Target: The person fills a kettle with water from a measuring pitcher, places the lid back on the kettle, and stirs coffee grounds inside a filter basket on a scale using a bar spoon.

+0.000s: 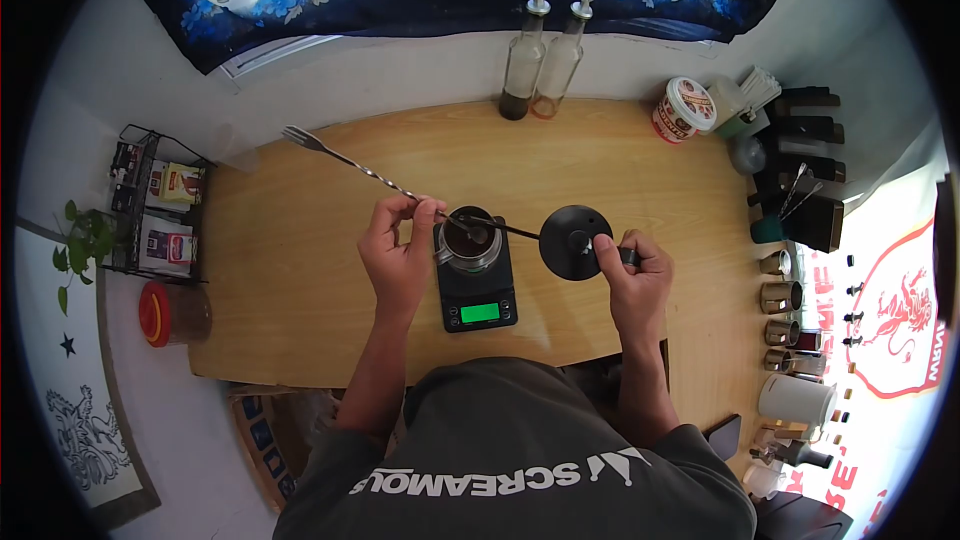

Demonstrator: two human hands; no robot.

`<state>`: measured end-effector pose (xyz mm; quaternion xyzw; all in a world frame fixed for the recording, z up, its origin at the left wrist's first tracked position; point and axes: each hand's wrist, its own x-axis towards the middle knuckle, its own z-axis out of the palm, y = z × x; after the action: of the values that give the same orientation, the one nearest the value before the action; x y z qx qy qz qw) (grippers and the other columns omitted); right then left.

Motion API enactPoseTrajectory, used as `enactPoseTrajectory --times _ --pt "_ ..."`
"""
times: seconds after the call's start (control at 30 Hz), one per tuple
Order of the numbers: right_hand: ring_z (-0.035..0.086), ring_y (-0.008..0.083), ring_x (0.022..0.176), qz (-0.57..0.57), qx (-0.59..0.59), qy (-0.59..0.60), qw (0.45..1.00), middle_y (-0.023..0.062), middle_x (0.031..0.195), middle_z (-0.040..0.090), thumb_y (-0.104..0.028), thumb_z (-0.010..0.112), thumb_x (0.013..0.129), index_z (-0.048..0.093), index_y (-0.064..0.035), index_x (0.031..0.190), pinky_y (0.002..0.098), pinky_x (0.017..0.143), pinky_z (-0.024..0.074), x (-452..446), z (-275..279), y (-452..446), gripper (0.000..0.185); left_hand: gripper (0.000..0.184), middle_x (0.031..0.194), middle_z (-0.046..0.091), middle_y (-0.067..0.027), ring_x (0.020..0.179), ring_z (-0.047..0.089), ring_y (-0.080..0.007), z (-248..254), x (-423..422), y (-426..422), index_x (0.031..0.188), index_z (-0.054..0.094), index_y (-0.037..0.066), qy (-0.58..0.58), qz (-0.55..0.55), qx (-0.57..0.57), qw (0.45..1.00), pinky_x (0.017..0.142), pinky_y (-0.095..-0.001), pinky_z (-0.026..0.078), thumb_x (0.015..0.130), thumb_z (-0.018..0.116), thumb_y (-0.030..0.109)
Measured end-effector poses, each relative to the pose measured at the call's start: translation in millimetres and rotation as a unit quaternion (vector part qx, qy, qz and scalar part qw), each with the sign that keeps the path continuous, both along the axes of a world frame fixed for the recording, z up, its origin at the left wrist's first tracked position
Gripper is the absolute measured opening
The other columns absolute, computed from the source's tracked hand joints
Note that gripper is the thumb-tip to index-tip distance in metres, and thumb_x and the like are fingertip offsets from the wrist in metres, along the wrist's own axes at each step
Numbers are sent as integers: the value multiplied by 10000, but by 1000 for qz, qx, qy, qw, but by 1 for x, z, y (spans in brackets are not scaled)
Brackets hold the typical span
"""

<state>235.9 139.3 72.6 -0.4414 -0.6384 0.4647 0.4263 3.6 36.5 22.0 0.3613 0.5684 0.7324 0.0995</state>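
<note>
My left hand [402, 245] pinches a twisted metal bar spoon [372, 175]. Its forked end points up and left, and its lower end reaches into a round glass vessel [468, 258] with dark contents. That vessel rests on a black digital scale [477, 290] with a lit green display. Gripped in my right hand [635, 270] is a round black lid-like disc [568, 243], thumb on its face. From the disc a thin dark rod [512, 229] runs left to the vessel's mouth; I cannot tell whether its tip touches the contents.
Two glass bottles [524, 65] stand by the back wall. At the back right is a white-lidded tub [684, 108]. Several metal cups [780, 297] line the right side. A wire rack [150, 205] and red-lidded jar [172, 314] sit at the left edge.
</note>
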Motion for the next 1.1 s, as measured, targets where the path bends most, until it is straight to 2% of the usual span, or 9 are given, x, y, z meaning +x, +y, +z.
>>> enactPoseTrajectory --times 0.07,0.3,0.37,0.5,0.57,0.8,0.97,1.1 --pt "299 -6 543 1 7 -5 1000 -102 551 351 -173 826 858 414 -92 614 226 485 206 -1 0 -1 485 86 938 705 -103 834 658 -130 -1 -1 -1 1002 590 -9 5 -9 -16 1000 789 -271 540 1001 636 64" --pt "300 -3 537 3 26 -26 999 -97 548 356 -168 835 847 417 -86 618 229 478 206 0 1 -2 483 98 933 705 -105 832 661 -133 3 -1 0 995 586 -10 5 -7 -15 1000 787 -274 544 1000 641 71" --pt "264 -14 557 7 33 -16 999 -129 581 319 -104 785 886 411 -103 642 228 489 175 1 2 -3 446 93 901 728 -105 807 685 -128 4 -2 1 960 592 -21 11 8 2 1000 762 -268 558 981 656 43" --pt "264 -18 553 -2 39 -32 999 -130 579 325 -103 787 885 415 -102 641 222 486 175 8 -3 -1 445 93 901 726 -108 811 684 -128 5 -4 1 960 586 -20 5 14 7 1000 769 -269 555 982 654 40" --pt "300 -1 539 -14 27 -37 999 -94 535 354 -162 839 837 420 -84 613 233 475 208 12 -4 0 481 93 901 726 -111 816 684 -130 5 -6 0 963 581 -20 11 20 9 1000 776 -271 552 982 652 38" --pt "302 3 538 -5 35 -44 998 -93 533 357 -155 830 845 424 -79 611 231 479 217 18 0 -5 475 93 900 726 -112 806 684 -134 4 -6 -2 966 579 -18 15 21 14 1000 777 -269 549 975 658 30" --pt "310 1 536 -17 14 -39 999 -91 529 369 -162 829 848 428 -78 608 231 479 219 17 3 -5 475 106 876 720 -106 781 679 -120 4 -6 -3 959 579 -10 9 25 17 999 725 -248 528 964 676 31" --pt "307 0 536 -5 43 -33 999 -92 532 370 -166 832 846 430 -77 610 231 477 218 17 -2 -5 475 113 860 717 -99 748 673 -110 1 -6 -2 952 576 -3 5 36 17 999 688 -235 512 960 684 32"
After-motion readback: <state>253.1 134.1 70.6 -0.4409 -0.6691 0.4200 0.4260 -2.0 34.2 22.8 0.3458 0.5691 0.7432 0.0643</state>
